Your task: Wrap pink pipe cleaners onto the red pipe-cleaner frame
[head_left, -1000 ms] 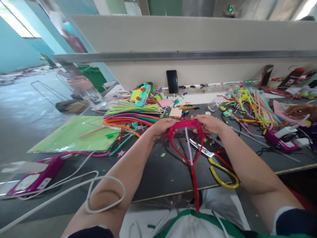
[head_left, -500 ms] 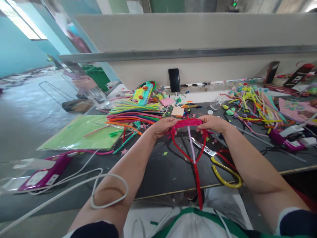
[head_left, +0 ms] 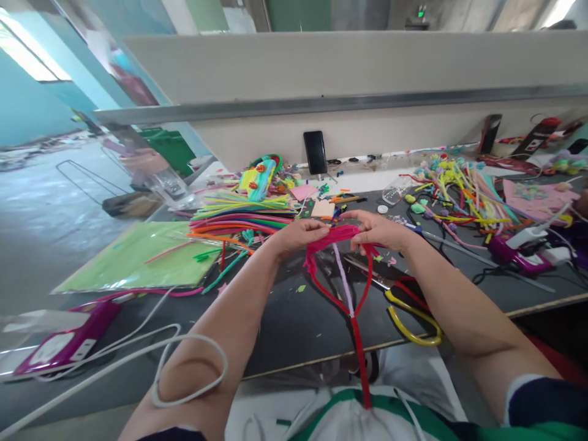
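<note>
Between my hands is a bright pink bundle [head_left: 337,235] of fuzzy stems. Thumb and fingers of my left hand [head_left: 301,236] pinch its left end. At the right end, my right hand [head_left: 379,231] grips it with the thumb below and the forefinger raised above. Two red stems [head_left: 331,296] curve down from the bundle's ends and join a lilac stem [head_left: 342,278] at a thick red stem [head_left: 361,361], which points toward my body. Yellow-handled scissors [head_left: 411,316] lie on the dark table right of the stems, partly behind a red one.
Coloured stems [head_left: 243,215] lie left of centre beside a green sheet [head_left: 133,254]. A phone [head_left: 315,152] leans against the white partition. Tangled stems [head_left: 473,196] and a purple power strip [head_left: 519,254] are at the right. A white cable [head_left: 114,355] loops over my left forearm.
The view has shifted slightly, moving the scene left. My right forefinger has lifted off the pink bundle, which now slants, its left end lower.
</note>
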The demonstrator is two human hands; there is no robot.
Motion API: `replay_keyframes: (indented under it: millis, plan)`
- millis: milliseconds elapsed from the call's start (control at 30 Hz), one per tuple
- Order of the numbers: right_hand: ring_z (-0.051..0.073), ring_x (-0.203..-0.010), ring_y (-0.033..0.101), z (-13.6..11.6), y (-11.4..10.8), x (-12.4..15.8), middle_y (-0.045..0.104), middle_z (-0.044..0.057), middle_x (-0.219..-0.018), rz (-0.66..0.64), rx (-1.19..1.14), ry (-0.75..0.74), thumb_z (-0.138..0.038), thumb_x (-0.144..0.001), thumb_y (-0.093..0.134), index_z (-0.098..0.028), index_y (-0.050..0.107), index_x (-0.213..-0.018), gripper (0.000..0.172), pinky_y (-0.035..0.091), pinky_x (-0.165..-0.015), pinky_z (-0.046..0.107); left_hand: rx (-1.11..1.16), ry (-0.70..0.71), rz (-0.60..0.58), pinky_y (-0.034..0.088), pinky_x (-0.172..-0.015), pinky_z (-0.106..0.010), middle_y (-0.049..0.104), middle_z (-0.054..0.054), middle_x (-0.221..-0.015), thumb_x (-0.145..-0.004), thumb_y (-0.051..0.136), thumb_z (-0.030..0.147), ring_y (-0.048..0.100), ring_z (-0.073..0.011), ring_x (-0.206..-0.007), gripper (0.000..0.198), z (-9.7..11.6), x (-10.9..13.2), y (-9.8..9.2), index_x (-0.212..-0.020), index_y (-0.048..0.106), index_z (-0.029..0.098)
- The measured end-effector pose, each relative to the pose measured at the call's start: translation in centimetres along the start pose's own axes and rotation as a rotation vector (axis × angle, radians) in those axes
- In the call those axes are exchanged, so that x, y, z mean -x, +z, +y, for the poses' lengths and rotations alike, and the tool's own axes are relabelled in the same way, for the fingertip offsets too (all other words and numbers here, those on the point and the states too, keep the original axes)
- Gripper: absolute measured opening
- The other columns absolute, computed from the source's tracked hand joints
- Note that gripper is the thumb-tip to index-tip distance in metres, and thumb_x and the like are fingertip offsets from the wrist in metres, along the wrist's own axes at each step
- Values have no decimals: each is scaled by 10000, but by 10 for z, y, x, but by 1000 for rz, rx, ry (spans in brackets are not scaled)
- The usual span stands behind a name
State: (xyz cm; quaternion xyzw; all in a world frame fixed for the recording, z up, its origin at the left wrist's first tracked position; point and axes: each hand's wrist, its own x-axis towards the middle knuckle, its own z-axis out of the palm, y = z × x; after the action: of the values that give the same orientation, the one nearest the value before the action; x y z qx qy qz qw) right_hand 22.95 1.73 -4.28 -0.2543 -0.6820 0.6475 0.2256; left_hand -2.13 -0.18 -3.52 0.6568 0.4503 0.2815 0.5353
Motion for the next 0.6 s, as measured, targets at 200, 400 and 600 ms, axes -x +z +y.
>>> replay_keyframes:
  millis: [200, 400, 600]
  plan:
    - [130, -515, 622, -4, 11, 0, 681, 3, -711, -9, 12, -35, -451, -786, 659, -199, 176, -1445, 855, 502, -540, 241, -66, 20, -129, 440, -526, -203, 639, -24, -733, -751, 655, 463, 571, -101, -548, 383, 19, -1, 15, -943, 657, 132]
    - [130, -690, 644, -18, -10, 1, 682, 26, -861, 623, 114, -336, -517, -837, 547, -225, 350, -1344, 617, 531, -701, 274, -90, 13, -235, 409, -490, -183, 605, -10, -649, -731, 671, 351, 543, -97, -526, 241, 41, -5, 3, -814, 635, 127]
    - [115, -642, 622, -109, 14, 33, 642, -16, -774, 1158, 269, -1057, -281, -904, 470, -260, 500, -1123, 222, 503, -592, 258, -139, -34, -287, 454, -553, -186, 662, -15, -787, -653, 628, 121, 603, -120, -627, 349, 61, -2, -24, -994, 655, 190]
